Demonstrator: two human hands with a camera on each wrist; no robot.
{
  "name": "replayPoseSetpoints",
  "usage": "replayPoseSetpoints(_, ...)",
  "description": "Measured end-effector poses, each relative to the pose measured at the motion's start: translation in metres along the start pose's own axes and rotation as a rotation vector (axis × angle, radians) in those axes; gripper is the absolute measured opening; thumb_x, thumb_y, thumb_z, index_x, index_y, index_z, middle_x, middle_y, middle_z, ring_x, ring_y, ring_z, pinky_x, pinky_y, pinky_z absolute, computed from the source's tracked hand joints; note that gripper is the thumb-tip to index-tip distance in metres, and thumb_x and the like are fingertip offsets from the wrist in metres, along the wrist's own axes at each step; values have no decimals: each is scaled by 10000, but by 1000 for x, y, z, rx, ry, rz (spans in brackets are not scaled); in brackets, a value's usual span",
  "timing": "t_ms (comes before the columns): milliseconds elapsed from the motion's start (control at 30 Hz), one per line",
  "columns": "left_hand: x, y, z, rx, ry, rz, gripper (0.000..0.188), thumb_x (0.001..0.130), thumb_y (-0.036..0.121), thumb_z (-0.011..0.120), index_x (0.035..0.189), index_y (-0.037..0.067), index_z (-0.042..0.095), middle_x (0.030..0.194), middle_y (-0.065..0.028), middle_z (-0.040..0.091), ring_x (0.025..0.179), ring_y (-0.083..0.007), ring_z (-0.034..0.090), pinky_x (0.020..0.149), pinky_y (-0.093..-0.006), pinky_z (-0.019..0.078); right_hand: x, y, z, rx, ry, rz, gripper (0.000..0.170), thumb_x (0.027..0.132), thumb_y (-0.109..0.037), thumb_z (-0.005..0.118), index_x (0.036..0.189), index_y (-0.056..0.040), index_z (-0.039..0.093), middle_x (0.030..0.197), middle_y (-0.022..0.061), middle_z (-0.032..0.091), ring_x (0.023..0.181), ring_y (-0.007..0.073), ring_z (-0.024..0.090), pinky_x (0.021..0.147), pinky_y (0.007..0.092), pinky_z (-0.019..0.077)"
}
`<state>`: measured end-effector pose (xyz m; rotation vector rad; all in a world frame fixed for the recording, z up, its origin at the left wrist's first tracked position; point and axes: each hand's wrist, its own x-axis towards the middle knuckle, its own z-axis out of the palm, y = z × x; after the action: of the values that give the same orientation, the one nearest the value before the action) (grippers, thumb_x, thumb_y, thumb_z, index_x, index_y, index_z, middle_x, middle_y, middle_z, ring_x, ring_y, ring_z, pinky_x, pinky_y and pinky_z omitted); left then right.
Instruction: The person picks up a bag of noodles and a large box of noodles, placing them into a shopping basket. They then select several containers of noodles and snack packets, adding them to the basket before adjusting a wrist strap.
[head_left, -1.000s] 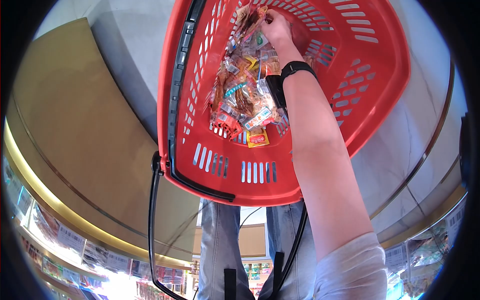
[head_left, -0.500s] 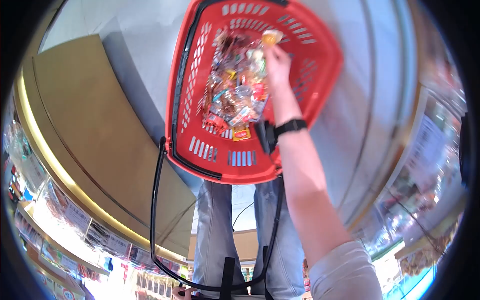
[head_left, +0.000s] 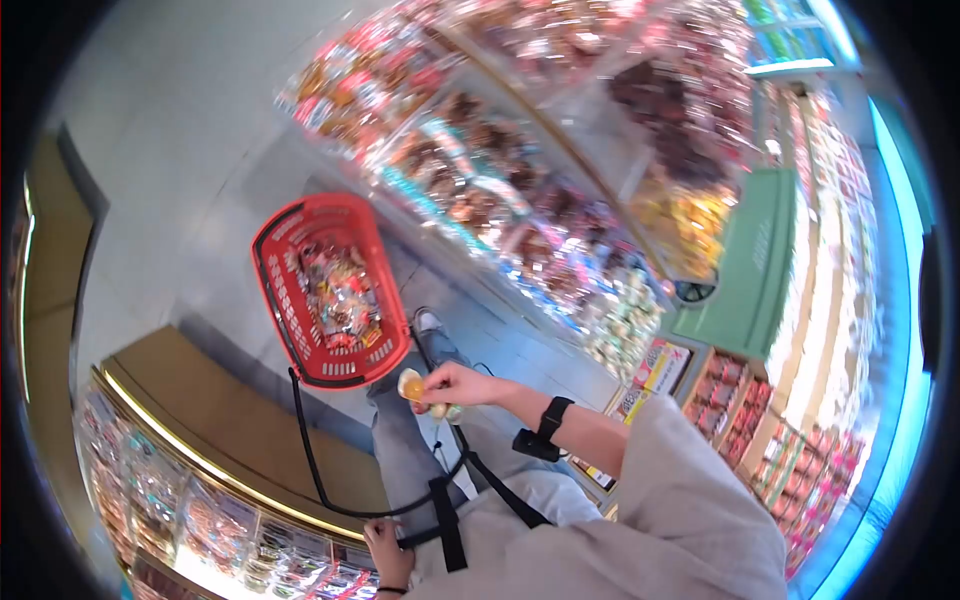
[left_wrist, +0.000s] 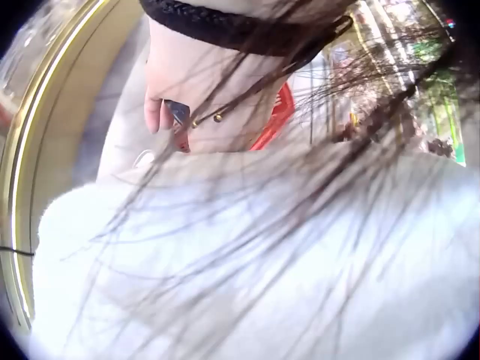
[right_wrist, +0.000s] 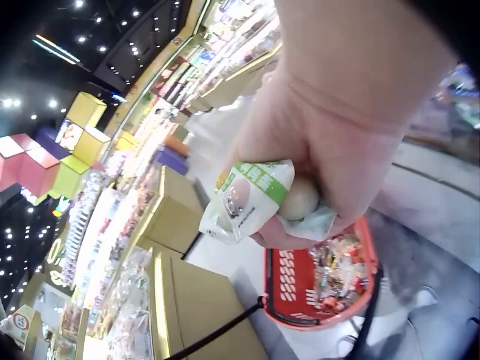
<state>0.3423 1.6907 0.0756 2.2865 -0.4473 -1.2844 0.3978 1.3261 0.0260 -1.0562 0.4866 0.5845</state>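
Note:
My right hand (head_left: 460, 383) is raised near the right of the basket, pinching several small packaged snacks. In the right wrist view a green-and-white wrapped snack (right_wrist: 251, 196) and a pale rounded, egg-like piece (right_wrist: 301, 198) stick out from its fingers; a yellow-and-white packet (head_left: 411, 386) shows in the head view. Low in the head view, my left hand (head_left: 388, 550) is curled at the black handle (head_left: 303, 440) of the red shopping basket (head_left: 345, 370). Hair and a pale sleeve hide much of that hand in the left wrist view. Many wrapped snacks (head_left: 340, 290) fill the basket, which stands on the floor.
A long display bin of wrapped sweets (head_left: 500, 190) runs along the right, with a green cabinet (head_left: 745, 270) at its end. On the left stands a brown counter (head_left: 240, 430) above lit bins of packaged goods (head_left: 215, 525). Grey floor (head_left: 170, 230) surrounds the basket.
My right hand has come up out of the basket holding snacks and moved back toward my body. The view has swung right, so the basket appears smaller and further left.

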Motion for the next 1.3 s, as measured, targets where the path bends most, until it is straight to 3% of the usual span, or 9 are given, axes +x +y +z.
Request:
replayPoseSetpoints(133, 5, 13, -21, 167, -77, 180, 445, 509, 21, 594, 940, 102, 519, 967, -137, 352, 918, -326, 401, 788, -397, 384, -136, 24, -18, -164, 210, 116, 231, 827, -204, 541, 869, 0, 641, 866, 62, 638, 813, 104, 582, 731, 230, 451)
replayPoseSetpoints(300, 15, 26, -39, 264, -227, 184, 444, 527, 135, 650, 948, 94, 514, 946, -129, 349, 923, -323, 409, 779, -374, 397, -301, 57, -28, 49, 690, 174, 249, 828, -204, 537, 926, 7, 625, 884, 66, 634, 793, 115, 590, 710, 233, 466)
replayPoseSetpoints(500, 15, 39, -26, 689, -80, 216, 222, 589, 229, 630, 757, 88, 663, 953, -122, 480, 930, -310, 450, 803, -415, 396, -397, 115, -69, 387, 1019, 116, 239, 805, -195, 559, 935, -1, 610, 807, 40, 611, 694, 117, 578, 618, 239, 460)
replayPoseSetpoints(567, 15, 50, -13, 707, 73, 142, 259, 600, 242, 624, 792, 70, 656, 936, -124, 520, 965, -306, 451, 811, -418, 395, -406, 99, -81, 444, 1014, -18, 229, 803, -195, 556, 922, -2, 592, 794, 42, 595, 683, 119, 571, 587, 254, 462)
replayPoseSetpoints(733, 21, 72, 20, 560, 92, -91, 266, 634, 274, 624, 827, 95, 657, 981, -122, 545, 1006, -324, 463, 840, -425, 384, -405, 23, -154, 468, 919, -411, 182, 816, -174, 514, 887, -16, 571, 788, 36, 581, 689, 116, 565, 575, 250, 460)
replayPoseSetpoints(833, 21, 79, 47, 508, 87, -190, 260, 650, 298, 626, 824, 108, 660, 969, -121, 563, 1000, -314, 483, 859, -430, 370, -415, -71, -170, 372, 904, -529, 182, 824, -174, 500, 888, -19, 573, 778, 25, 581, 694, 110, 565, 611, 234, 453)
replayPoseSetpoints(967, 5, 76, 91, 538, 252, -219, 295, 655, 318, 619, 883, 132, 641, 948, -109, 579, 976, -284, 504, 872, -420, 356, -399, -125, -224, 284, 829, -547, 214, 837, -231, 516, 895, -42, 598, 782, 18, 593, 653, 97, 555, 554, 233, 437)
replayPoseSetpoints(1100, -9, 89, 126, 485, 316, -236, 304, 649, 257, 575, 929, 147, 620, 977, -99, 581, 974, -277, 503, 872, -404, 351, -383, -122, -248, 313, 806, -483, 192, 842, -263, 508, 878, -83, 567, 769, 15, 582, 630, 103, 553, 521, 261, 439)
replayPoseSetpoints(1300, -18, 114, 160, 428, 248, -299, 342, 652, 265, 545, 972, 155, 600, 989, -102, 578, 999, -306, 482, 887, -429, 332, -381, -72, -249, 718, 734, -535, 202, 831, -298, 505, 914, -123, 565, 806, 14, 591, 643, 142, 556, 527, 304, 449)
